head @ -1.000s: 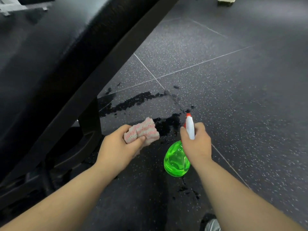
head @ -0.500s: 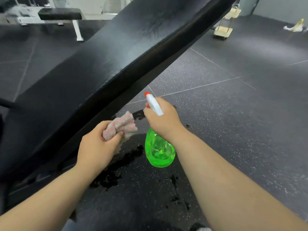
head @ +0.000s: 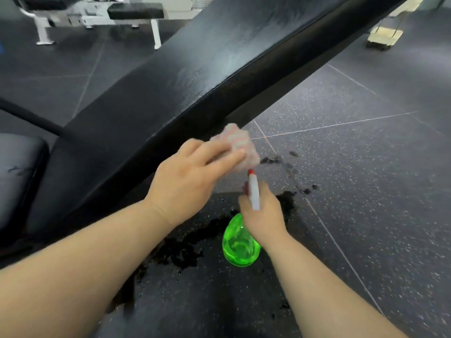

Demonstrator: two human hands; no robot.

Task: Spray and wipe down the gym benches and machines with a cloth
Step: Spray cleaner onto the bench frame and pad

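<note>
Speckled gym floor [head: 366, 167], wet patches [head: 180, 252] | left hand [head: 185, 181]: fingers laid over blurred pink cloth [head: 238, 145], holding it at lower edge of black bench pad [head: 195, 81] | right hand [head: 263, 215]: fingers clenched round neck of green spray bottle [head: 240, 247], nozzle just below cloth

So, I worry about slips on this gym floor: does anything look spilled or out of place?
Yes: dark wet patches lie on the speckled floor beside the black bench, below the green spray bottle held by the right hand, with smaller splashes farther out. They look like pooled spray.
</note>
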